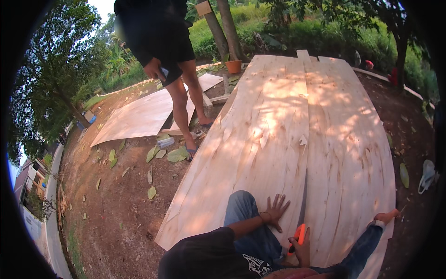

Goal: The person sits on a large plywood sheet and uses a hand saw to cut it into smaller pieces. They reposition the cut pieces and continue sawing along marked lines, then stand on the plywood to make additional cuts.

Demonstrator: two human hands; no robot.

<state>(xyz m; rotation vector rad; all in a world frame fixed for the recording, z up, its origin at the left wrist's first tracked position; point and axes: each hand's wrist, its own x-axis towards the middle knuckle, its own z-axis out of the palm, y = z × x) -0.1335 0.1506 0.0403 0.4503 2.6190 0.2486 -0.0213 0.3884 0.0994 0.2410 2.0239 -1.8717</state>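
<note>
My right hand (303, 249) is wrapped round the orange handle of a handsaw (304, 200). The grey blade points away from me along a straight line running lengthwise down a big pale plywood sheet (260, 158). How deep the teeth sit in the wood I cannot tell. To the left of the saw, my left hand (276, 213) lies flat on the plywood with fingers spread. My left knee, in blue jeans, is bent on the sheet, and my bare right foot (387, 216) rests near its right edge. A small light chip (303, 139) lies by the line.
Another person (179, 74) in dark shorts and sandals stands beyond the left edge, one hand holding a small object. Behind them a second plywood sheet (139, 114) lies on brown soil with fallen leaves. An orange pot (233, 66) stands near tree trunks; a white plastic bag (427, 176) lies right.
</note>
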